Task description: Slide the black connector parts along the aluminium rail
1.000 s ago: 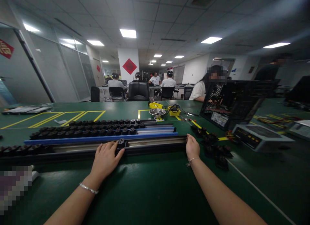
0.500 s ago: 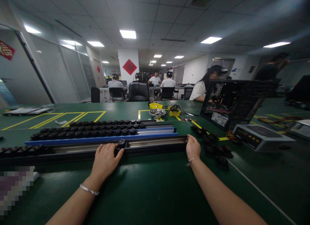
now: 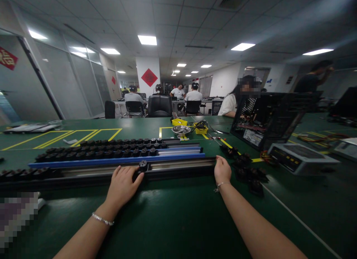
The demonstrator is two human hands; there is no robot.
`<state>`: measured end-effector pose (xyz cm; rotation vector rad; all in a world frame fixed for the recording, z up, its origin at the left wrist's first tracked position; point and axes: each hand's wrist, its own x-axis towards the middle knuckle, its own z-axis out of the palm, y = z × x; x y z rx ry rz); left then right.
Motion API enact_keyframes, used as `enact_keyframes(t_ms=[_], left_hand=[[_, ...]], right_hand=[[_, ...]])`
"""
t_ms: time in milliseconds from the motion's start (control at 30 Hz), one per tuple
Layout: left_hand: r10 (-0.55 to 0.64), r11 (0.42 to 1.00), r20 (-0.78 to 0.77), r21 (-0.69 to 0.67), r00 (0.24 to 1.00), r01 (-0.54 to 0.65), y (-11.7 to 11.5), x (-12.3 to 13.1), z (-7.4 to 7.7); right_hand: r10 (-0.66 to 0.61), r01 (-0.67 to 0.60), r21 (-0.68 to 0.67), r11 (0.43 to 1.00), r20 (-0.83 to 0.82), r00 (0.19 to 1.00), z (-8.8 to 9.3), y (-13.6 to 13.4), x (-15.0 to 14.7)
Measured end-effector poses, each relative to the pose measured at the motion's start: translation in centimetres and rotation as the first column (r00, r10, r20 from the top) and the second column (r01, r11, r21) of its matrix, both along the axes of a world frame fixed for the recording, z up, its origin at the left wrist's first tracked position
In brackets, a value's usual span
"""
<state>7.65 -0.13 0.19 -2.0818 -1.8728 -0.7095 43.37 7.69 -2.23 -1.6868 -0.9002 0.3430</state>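
A long black rail (image 3: 178, 170) with a metallic inner channel lies across the green table in front of me. My left hand (image 3: 123, 184) is over its middle, fingers on top and thumb along the near side, touching a small black block (image 3: 143, 165) in the channel. At the rail's right end, my right hand (image 3: 222, 170) has its fingers curled around the tip; the fingertips are partly hidden. More black blocks (image 3: 25, 174) sit in the rail's left part. Behind it lies a blue rail (image 3: 117, 161), with rows of similar blocks (image 3: 95, 152) beyond.
Loose black parts (image 3: 249, 170) lie right of my right hand. Farther right are a grey power supply (image 3: 301, 158) and an open computer case (image 3: 267, 117). A metal dish (image 3: 181, 129) and yellow trays (image 3: 179, 122) stand beyond the rails. A person (image 3: 228, 103) sits behind the case.
My left hand and the small black block have shifted slightly to the right along the rail. My right hand stays at the rail's end.
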Motion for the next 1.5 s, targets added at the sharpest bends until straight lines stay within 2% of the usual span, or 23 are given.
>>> enact_keyframes(t_ms=[967,1500], left_hand=[[-0.109,0.991,0.058,-0.072,0.992,0.113,0.23,-0.16,-0.07],[-0.105,0.988,0.059,-0.106,0.993,0.110,0.33,0.00,0.13]], right_hand=[[0.023,-0.023,-0.006,1.000,0.037,0.999,-0.16,0.05,0.02],[0.033,-0.032,-0.033,0.999,0.021,0.999,0.06,-0.14,-0.04]])
